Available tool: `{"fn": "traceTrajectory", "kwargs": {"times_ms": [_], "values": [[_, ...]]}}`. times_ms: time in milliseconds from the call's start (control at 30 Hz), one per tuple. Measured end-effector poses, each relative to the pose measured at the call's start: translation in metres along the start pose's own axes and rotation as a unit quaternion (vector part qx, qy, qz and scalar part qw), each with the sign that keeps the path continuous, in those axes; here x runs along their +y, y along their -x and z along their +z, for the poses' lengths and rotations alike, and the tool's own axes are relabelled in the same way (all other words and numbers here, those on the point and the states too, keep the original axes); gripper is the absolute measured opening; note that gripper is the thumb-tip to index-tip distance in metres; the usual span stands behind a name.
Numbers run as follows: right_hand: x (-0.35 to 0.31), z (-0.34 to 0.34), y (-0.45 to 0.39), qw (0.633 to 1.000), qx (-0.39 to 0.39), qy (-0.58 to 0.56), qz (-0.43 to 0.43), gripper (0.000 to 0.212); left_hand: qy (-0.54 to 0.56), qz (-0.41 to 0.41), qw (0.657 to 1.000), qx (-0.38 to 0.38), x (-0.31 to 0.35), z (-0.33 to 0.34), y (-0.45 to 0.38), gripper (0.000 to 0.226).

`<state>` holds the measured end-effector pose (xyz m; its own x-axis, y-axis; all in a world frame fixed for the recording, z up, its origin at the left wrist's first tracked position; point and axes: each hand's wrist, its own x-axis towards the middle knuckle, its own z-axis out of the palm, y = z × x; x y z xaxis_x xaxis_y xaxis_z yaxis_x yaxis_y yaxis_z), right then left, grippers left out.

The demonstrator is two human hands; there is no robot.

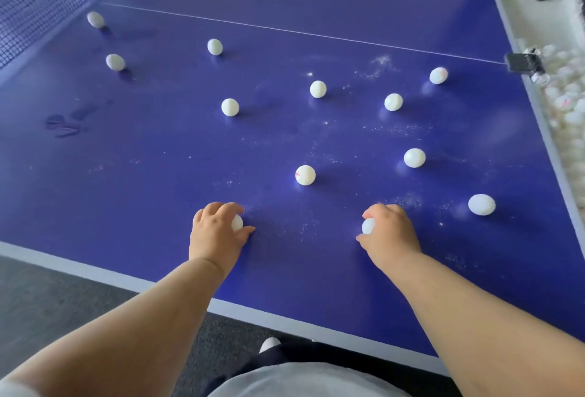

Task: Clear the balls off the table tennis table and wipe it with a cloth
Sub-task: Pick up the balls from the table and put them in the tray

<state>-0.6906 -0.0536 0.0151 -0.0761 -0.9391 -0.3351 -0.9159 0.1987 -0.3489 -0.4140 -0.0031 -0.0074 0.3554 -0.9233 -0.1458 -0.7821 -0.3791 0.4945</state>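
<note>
Twelve white balls show on your blue table (158,175), counting the two in your hands. From the head view, your left hand (218,232) curls over one ball (237,223) near the close edge, fingers and thumb wrapped round it, the ball resting against the surface. Your right hand (389,232) does the same with a second ball (368,226), which peeks out on the thumb side.

Ten balls lie loose. Three sit far left by the net (38,7): one (95,19) nearest the mesh, one (115,62) just below it, one (215,47) further right. Four string across the middle (230,107) (318,89) (393,102) (438,75), the last carrying a faint red mark. Three more sit closer to you: a printed ball (305,175) between your hands and beyond them, a plain one (414,157) to its right, and one (481,204) near the right edge.

All are smooth, round and matte. The tabletop is flat and glossy, with a thin white centre line (285,30) and pale grey border (95,270). White dusty specks (380,64) scatter over the right half, and a faint smear (63,124) marks the left. The net is dark woven mesh. Beyond the right edge, a mass of white balls (566,105) is piled, blurred. Dark carpet (47,301) lies below the near edge.
</note>
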Motion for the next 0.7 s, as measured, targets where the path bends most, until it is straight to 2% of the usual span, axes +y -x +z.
{"fn": "traceTrajectory", "kwargs": {"times_ms": [400,600,700], "values": [[-0.058,-0.031,-0.060,0.990,-0.003,-0.093,-0.107,0.049,0.144,-0.059,0.985,0.070,0.059,-0.023,-0.072,0.040],[-0.096,-0.014,-0.074,0.985,0.034,-0.134,-0.104,0.049,0.171,-0.044,0.981,0.083,0.054,-0.038,-0.116,0.045],[-0.116,-0.001,-0.078,0.984,0.085,-0.124,-0.095,0.051,0.184,-0.029,0.979,0.080,0.044,-0.040,-0.146,0.047]]}}
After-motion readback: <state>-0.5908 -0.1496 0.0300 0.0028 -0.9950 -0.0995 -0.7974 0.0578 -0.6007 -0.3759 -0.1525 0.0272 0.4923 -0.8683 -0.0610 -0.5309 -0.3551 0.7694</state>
